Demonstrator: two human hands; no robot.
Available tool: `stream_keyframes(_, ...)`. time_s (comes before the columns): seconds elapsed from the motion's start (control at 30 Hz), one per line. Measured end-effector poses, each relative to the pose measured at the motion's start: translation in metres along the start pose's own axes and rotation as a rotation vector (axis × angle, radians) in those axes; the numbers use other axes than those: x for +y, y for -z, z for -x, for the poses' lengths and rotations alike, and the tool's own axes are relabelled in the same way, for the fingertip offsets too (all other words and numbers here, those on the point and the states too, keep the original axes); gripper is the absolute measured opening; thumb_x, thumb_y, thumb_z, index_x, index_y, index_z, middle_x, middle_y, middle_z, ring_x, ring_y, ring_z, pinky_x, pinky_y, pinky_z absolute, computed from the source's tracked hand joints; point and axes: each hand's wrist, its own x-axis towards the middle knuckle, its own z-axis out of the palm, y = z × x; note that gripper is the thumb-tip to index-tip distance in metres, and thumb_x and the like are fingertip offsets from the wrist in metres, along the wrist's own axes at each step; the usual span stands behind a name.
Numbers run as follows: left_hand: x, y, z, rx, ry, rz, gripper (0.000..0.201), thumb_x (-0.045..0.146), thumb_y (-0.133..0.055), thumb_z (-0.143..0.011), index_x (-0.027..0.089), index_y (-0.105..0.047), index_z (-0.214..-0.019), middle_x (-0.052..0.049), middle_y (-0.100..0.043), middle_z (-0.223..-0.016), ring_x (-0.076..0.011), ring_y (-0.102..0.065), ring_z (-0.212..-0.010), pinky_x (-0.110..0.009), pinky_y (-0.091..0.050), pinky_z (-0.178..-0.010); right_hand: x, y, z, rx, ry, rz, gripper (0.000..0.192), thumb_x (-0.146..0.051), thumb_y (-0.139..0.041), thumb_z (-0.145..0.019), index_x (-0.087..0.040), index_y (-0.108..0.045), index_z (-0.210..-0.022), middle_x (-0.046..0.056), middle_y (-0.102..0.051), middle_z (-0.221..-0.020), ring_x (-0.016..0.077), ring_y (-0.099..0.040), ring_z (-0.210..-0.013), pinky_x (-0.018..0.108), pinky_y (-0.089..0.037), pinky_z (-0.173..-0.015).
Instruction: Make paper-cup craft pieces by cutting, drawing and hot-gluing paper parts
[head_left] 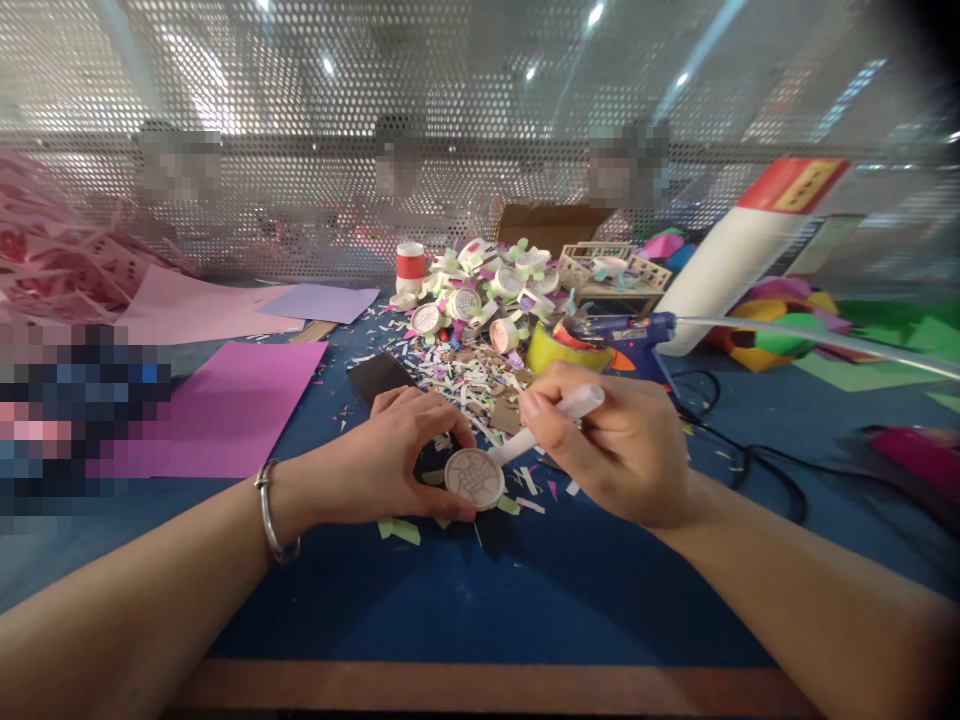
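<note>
My left hand (394,455) holds a small round disc (474,478) with a pale rim and a patterned face, just above the blue table (480,600). My right hand (607,440) grips a white pen-like stick (555,420), its tip touching the disc's upper right edge. A silver bangle (270,510) sits on my left wrist. Paper scraps lie under and around the disc.
Behind lies a pile of similar discs and paper bits (487,290), a yellow tape roll (555,345), a blue glue gun (622,330) with cable, a large white glue bottle (742,250), purple paper sheets (240,400), a small wooden frame (607,270) and a perforated metal screen (450,120).
</note>
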Motion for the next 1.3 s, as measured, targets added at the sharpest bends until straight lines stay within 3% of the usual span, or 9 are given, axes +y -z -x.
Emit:
stream_keyframes(0.3,-0.0008,-0.0012,-0.0008,0.02,-0.02,-0.002,0.05,0.058,-0.08,-0.073,0.026,-0.061,-0.107,-0.004,-0.062,-0.118,-0.027,-0.052,-0.112,-0.046,-0.033,-0.102,-0.0044,0.002,0.0017,-0.025,-0.054,-0.012,0.029,-0.019,-0.052,-0.096,-0.021,-0.05,-0.068,-0.004,-0.048,-0.059,0.0084,-0.041,-0.05,0.026,-0.035,-0.05)
stream_keyframes(0.53,-0.0039,-0.0027,-0.0002,0.012,-0.031,-0.022,0.051,0.06,-0.077,-0.075,0.027,-0.061,-0.11,-0.004,-0.063,-0.118,-0.0268,-0.053,-0.112,-0.046,-0.033,-0.102,-0.0061,0.0023,0.0019,-0.059,0.004,-0.026,0.028,-0.016,-0.052,-0.095,-0.02,-0.048,-0.067,-0.004,-0.047,-0.06,0.0066,-0.04,-0.05,0.024,-0.035,-0.051)
stream_keyframes(1.3,-0.0028,-0.0027,-0.0001,0.018,-0.017,-0.011,0.051,0.06,-0.078,-0.074,0.027,-0.062,-0.11,-0.003,-0.063,-0.117,-0.0266,-0.053,-0.112,-0.046,-0.033,-0.102,-0.0054,0.0004,0.0031,-0.026,-0.023,-0.015,0.027,-0.016,-0.052,-0.095,-0.019,-0.051,-0.069,-0.004,-0.049,-0.061,0.0068,-0.041,-0.051,0.024,-0.036,-0.053)
